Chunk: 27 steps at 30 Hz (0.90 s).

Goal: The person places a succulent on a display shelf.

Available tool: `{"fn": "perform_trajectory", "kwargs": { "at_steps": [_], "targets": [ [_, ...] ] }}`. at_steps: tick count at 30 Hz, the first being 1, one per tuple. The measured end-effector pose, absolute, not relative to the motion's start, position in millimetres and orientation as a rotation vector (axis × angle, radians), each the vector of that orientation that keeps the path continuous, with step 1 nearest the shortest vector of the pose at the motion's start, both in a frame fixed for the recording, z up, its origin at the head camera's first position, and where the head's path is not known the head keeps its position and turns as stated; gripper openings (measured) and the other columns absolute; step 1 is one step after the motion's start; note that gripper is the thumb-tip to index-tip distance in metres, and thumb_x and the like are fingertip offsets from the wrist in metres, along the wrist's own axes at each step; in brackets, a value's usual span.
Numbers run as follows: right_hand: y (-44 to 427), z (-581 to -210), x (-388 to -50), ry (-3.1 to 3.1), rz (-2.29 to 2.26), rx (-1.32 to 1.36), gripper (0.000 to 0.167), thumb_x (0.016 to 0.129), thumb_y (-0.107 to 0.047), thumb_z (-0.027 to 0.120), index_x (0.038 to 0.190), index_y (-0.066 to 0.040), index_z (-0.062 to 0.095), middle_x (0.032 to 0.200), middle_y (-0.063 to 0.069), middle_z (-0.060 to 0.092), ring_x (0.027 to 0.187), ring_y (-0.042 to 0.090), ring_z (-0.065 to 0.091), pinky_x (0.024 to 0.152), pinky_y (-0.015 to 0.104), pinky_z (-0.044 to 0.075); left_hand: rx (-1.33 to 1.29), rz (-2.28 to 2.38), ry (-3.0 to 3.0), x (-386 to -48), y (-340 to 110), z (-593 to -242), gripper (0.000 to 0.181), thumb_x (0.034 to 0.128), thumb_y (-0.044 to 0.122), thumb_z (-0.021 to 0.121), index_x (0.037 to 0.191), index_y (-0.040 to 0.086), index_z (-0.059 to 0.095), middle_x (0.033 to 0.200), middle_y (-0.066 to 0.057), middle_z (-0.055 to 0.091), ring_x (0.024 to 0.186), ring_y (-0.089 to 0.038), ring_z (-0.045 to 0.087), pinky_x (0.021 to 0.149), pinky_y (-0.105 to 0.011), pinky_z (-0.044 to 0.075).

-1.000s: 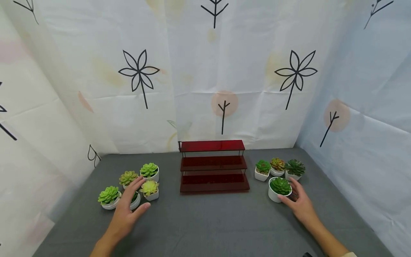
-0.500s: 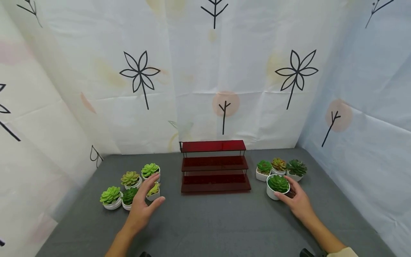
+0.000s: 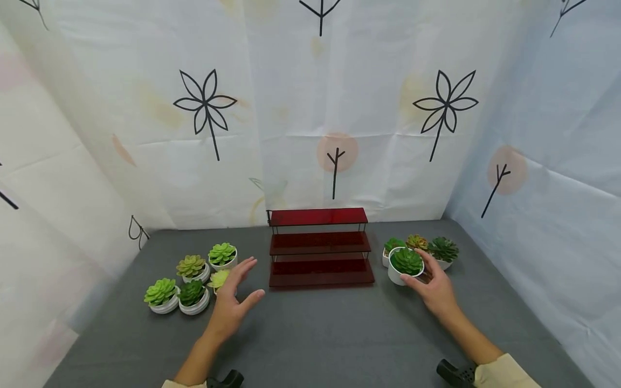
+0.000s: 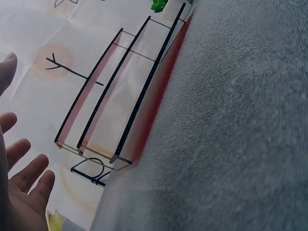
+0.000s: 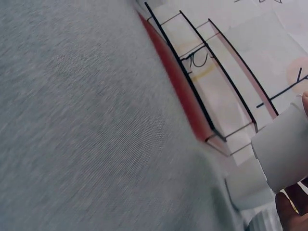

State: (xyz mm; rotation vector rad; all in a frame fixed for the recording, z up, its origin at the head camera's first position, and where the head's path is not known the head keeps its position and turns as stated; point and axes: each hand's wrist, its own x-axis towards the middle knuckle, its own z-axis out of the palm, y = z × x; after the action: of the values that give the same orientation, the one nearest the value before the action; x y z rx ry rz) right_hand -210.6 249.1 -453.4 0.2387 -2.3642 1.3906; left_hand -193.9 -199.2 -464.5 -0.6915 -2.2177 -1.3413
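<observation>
My right hand [image 3: 436, 291] grips a white round pot [image 3: 398, 277] holding a dark green succulent [image 3: 406, 261], thumb and fingers on its sides; the right wrist view shows this pot [image 5: 284, 149] off the table, fingers [image 5: 289, 211] at its side. My left hand [image 3: 230, 310] hovers with fingers spread and nothing held, partly covering a yellow-green succulent [image 3: 218, 279]. The left wrist view shows that left hand [image 4: 24, 192] at the left edge. Between both hands stands a three-tier dark red shelf [image 3: 320, 245], its tiers bare.
Several potted succulents [image 3: 191, 266] stand on the table's left side. Behind the held pot are three others, among them a dark green one [image 3: 443, 249]. Grey cloth [image 3: 310, 334] covers the table, and patterned white fabric [image 3: 291, 108] hangs behind it.
The right hand has lifted its pot and carried it left, now overlapping the small pot behind. The left hand has moved right, away from the left succulents, fingers still spread.
</observation>
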Motion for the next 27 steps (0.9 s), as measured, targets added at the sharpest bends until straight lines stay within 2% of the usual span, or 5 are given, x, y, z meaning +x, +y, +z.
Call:
{"fn": "perform_trajectory", "kwargs": {
  "at_steps": [5, 8, 13, 20, 27],
  "targets": [
    [241.3, -448.4, -217.0, -2.323, 1.414, 0.272, 0.07, 0.085, -0.006, 0.075, 0.144, 0.004, 0.039, 0.13, 0.026, 0.052, 0.105, -0.005, 0.048, 0.083, 0.006, 0.04, -0.622, -1.369, -2.221, -200.1, -189.2, -468.4, 0.064, 0.085, -0.002, 0.07, 0.143, 0.006, 0.045, 0.145, -0.017, 0.042, 0.132, -0.03, 0.041, 0.106, -0.02, 0.031],
    [236.5, -445.8, -221.3, -2.309, 1.431, 0.275, 0.07, 0.085, -0.006, 0.075, 0.144, 0.003, 0.039, 0.133, 0.025, 0.051, 0.108, 0.0, 0.049, 0.084, 0.006, 0.039, -0.576, -1.434, -2.213, -205.1, -182.6, -469.2, 0.062, 0.085, -0.003, 0.07, 0.142, 0.003, 0.046, 0.143, -0.022, 0.044, 0.129, -0.037, 0.043, 0.106, -0.033, 0.035],
    [229.4, -441.9, -230.2, -2.264, 1.486, 0.266, 0.07, 0.086, -0.006, 0.075, 0.145, 0.002, 0.037, 0.137, 0.026, 0.048, 0.109, 0.0, 0.048, 0.085, 0.008, 0.04, -0.493, -1.5, -2.269, -212.0, -176.0, -470.2, 0.059, 0.089, 0.007, 0.07, 0.143, 0.006, 0.046, 0.143, -0.019, 0.045, 0.128, -0.04, 0.044, 0.103, -0.055, 0.036],
    [217.1, -434.7, -241.0, -2.204, 1.613, 0.241, 0.071, 0.086, -0.005, 0.073, 0.146, 0.002, 0.035, 0.134, 0.028, 0.049, 0.099, -0.004, 0.052, 0.078, 0.011, 0.046, -0.329, -1.582, -2.353, -220.7, -176.2, -480.2, 0.06, 0.0921, 0.022, 0.069, 0.145, 0.008, 0.044, 0.144, -0.018, 0.045, 0.126, -0.04, 0.047, 0.098, -0.058, 0.04],
    [208.6, -428.4, -255.6, -2.189, 1.648, 0.22, 0.072, 0.088, -0.008, 0.073, 0.148, -0.002, 0.034, 0.138, 0.025, 0.047, 0.112, 0.022, 0.054, 0.077, 0.01, 0.046, -0.275, -1.668, -2.382, -231.4, -173.5, -483.4, 0.062, 0.0919, 0.023, 0.07, 0.145, 0.007, 0.043, 0.141, -0.02, 0.048, 0.122, -0.04, 0.051, 0.099, -0.056, 0.039]
  ]
}}
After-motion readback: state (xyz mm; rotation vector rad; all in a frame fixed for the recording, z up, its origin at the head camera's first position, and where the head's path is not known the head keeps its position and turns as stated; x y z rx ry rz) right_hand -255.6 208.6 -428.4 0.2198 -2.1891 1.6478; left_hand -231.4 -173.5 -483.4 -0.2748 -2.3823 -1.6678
